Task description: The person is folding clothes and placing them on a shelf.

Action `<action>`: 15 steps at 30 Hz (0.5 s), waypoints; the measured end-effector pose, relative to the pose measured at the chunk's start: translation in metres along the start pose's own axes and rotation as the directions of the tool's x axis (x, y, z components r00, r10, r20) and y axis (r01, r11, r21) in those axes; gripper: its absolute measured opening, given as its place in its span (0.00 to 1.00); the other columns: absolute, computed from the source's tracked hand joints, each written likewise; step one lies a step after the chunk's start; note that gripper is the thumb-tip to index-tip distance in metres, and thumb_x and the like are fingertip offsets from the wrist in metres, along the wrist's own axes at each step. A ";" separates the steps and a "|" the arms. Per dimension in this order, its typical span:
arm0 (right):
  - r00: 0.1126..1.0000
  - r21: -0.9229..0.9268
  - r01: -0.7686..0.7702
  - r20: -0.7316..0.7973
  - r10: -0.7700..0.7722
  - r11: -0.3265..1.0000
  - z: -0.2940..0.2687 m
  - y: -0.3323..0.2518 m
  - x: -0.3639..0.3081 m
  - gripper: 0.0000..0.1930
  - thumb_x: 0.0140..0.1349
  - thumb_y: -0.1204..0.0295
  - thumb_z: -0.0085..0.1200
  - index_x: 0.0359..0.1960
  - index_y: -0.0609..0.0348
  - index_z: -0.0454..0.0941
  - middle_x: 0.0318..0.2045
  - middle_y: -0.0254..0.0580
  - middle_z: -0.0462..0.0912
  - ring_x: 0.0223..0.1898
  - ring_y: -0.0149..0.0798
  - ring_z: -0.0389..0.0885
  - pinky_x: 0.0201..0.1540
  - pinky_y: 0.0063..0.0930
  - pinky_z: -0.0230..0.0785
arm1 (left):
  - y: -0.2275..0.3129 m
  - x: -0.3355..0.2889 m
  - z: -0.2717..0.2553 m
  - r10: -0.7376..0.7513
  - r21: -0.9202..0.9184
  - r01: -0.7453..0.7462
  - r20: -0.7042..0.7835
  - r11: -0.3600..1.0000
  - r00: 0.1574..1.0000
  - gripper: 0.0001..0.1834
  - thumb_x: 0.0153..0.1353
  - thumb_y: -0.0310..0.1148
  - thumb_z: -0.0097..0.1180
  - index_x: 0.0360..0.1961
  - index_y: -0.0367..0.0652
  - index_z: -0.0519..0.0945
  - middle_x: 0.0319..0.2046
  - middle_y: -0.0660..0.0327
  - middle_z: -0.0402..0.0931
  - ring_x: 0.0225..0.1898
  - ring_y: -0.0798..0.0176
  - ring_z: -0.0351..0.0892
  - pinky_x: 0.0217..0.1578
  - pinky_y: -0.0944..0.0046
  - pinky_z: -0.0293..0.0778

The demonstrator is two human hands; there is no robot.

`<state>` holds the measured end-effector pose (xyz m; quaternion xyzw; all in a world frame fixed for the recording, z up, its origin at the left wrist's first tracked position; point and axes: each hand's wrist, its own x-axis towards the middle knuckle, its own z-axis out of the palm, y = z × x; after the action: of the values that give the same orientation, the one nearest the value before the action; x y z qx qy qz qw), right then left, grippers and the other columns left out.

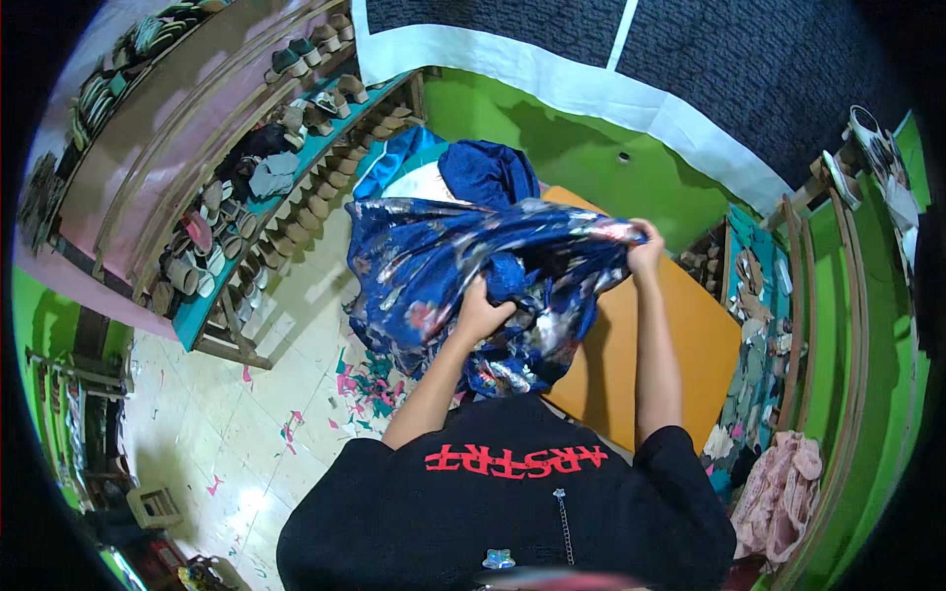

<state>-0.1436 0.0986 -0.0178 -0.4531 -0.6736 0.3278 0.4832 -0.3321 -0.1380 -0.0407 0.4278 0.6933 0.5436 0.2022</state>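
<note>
A large dark blue fabric (414, 256) with shiny silver and red floral patches hangs spread in front of me. My right hand (645, 248) is closed on its gathered right end and pulls it taut above an orange-yellow table top (680, 335). Lower down and nearer the middle, my left hand (481, 315) grips a bunched fold, its thumb showing and its fingers partly hidden in the cloth. Behind the fabric lies a heap with a plain dark blue cloth (488, 172), a bright blue satin piece (394, 163) and something white.
A turquoise-topped bench (315, 138) bearing many shoes and lasts stands at left, with a rack above it. Green and pink scraps (374, 384) litter the tiled floor. At right are a cluttered turquoise shelf (759, 266) and a pink garment (783, 483). A small stool (155, 507) stands lower left.
</note>
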 end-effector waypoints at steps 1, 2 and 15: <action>0.994 -0.004 -0.028 -0.108 0.027 1.000 -0.011 -0.004 0.005 0.13 0.40 0.87 0.43 0.29 0.62 0.75 0.27 0.35 0.76 0.32 0.29 0.71 0.38 0.22 0.64 | 0.006 -0.002 -0.007 -0.010 -0.128 0.007 -0.028 0.992 1.000 0.23 0.34 0.33 0.57 0.35 0.33 0.71 0.31 0.49 0.72 0.35 0.54 0.72 0.40 0.64 0.66; 0.985 -0.008 0.017 -0.170 -0.018 1.000 -0.023 -0.005 0.009 0.14 0.41 0.88 0.43 0.29 0.61 0.75 0.27 0.33 0.75 0.32 0.28 0.70 0.37 0.21 0.64 | 0.001 -0.004 -0.012 -0.124 -0.068 0.120 -0.048 0.990 0.991 0.21 0.35 0.29 0.54 0.35 0.34 0.71 0.31 0.52 0.72 0.37 0.57 0.72 0.41 0.65 0.65; 0.911 0.216 0.115 -0.411 -0.017 0.970 -0.120 0.034 -0.030 0.13 0.46 0.85 0.37 0.31 0.62 0.74 0.27 0.33 0.72 0.30 0.25 0.69 0.31 0.14 0.63 | -0.076 0.020 -0.001 -0.322 0.231 0.307 0.028 0.923 0.946 0.19 0.42 0.37 0.51 0.38 0.46 0.71 0.47 0.56 0.65 0.48 0.50 0.65 0.49 0.30 0.36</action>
<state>-0.0159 0.0842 -0.0196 -0.4277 -0.5298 0.2875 0.6736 -0.3723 -0.1255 -0.1073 0.3487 0.8025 0.4085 0.2600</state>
